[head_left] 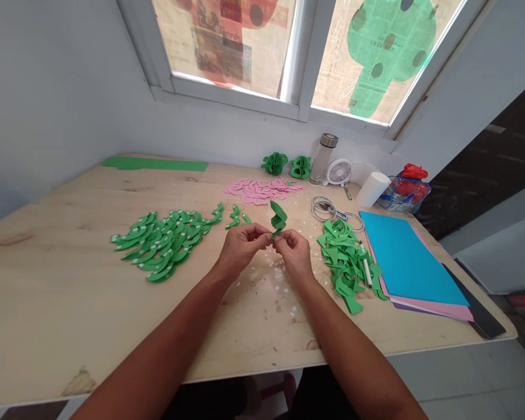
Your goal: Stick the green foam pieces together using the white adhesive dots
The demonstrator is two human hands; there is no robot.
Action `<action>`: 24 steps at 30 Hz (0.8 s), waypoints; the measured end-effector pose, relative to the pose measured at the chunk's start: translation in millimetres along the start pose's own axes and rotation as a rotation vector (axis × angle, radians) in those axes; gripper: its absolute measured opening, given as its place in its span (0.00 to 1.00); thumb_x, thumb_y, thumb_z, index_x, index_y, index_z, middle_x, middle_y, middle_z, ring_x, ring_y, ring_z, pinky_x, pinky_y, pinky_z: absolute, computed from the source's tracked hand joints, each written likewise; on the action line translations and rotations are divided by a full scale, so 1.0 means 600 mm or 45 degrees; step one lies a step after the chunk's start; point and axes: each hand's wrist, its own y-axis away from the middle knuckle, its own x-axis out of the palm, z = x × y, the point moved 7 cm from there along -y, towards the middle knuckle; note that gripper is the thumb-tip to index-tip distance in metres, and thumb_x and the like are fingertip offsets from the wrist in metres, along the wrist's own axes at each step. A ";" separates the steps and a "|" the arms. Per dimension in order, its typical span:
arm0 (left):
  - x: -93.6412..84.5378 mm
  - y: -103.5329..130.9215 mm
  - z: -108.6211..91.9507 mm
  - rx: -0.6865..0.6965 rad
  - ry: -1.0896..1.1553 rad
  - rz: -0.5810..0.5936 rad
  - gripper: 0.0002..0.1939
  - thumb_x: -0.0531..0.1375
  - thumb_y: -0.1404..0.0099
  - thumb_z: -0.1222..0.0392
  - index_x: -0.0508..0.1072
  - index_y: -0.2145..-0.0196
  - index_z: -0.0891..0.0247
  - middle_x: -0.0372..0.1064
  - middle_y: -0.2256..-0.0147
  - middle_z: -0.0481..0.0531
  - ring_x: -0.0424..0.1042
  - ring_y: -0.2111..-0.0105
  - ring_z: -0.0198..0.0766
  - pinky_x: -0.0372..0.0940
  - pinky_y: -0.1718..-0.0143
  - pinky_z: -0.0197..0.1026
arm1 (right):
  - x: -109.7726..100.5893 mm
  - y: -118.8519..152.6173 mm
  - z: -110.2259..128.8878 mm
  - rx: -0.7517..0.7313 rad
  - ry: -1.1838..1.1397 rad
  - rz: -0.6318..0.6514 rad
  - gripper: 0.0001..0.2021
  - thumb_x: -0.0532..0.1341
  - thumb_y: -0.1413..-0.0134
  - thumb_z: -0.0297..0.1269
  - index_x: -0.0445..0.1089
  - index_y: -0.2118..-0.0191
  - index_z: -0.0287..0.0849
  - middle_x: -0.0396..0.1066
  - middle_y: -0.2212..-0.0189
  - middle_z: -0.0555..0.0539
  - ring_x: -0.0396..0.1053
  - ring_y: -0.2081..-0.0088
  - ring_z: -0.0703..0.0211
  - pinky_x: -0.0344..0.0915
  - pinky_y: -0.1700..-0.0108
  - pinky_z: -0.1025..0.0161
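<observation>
My left hand and my right hand meet above the middle of the table, both closed. Between their fingertips they pinch the lower end of a green foam paper piece, folded and layered, which stands up from the fingers. On the left lie many curved green cutouts with small white tabs, overlapping in rows. A few smaller such pieces lie just beyond my left hand. Tiny white paper bits are scattered under my hands.
Green scraps with a white marker lie right, beside scissors and tape rings. Blue sheets and a dark phone-like slab fill the right edge. Pink cutouts, green paper balls, a bottle and a fan stand behind.
</observation>
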 end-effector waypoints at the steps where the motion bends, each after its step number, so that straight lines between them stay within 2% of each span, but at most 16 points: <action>1: 0.000 0.000 0.001 0.000 0.001 0.003 0.07 0.62 0.48 0.58 0.74 0.78 0.65 0.68 0.80 0.48 0.65 0.77 0.34 0.62 0.73 0.36 | 0.000 0.000 0.000 0.008 -0.009 -0.003 0.05 0.60 0.58 0.36 0.66 0.77 0.41 0.66 0.81 0.53 0.60 0.77 0.65 0.57 0.74 0.66; 11: 0.003 0.000 0.005 0.005 -0.026 0.017 0.06 0.62 0.49 0.60 0.74 0.77 0.66 0.69 0.79 0.49 0.65 0.77 0.33 0.61 0.73 0.35 | 0.000 -0.001 -0.009 0.057 -0.062 -0.021 0.04 0.60 0.62 0.34 0.65 0.78 0.41 0.64 0.82 0.54 0.60 0.78 0.66 0.56 0.73 0.67; 18: 0.003 0.001 -0.001 -0.008 0.031 0.019 0.07 0.61 0.48 0.59 0.74 0.77 0.66 0.68 0.80 0.48 0.65 0.77 0.33 0.61 0.73 0.36 | 0.001 0.000 -0.004 0.033 -0.088 0.006 0.03 0.59 0.61 0.34 0.64 0.78 0.41 0.65 0.82 0.54 0.61 0.78 0.65 0.57 0.74 0.67; 24: 0.003 0.001 -0.003 -0.008 0.047 0.025 0.06 0.61 0.48 0.60 0.74 0.78 0.66 0.67 0.80 0.48 0.64 0.77 0.32 0.60 0.73 0.35 | 0.003 0.000 -0.002 0.008 -0.054 0.014 0.05 0.60 0.61 0.35 0.63 0.78 0.41 0.62 0.83 0.55 0.58 0.79 0.67 0.55 0.75 0.67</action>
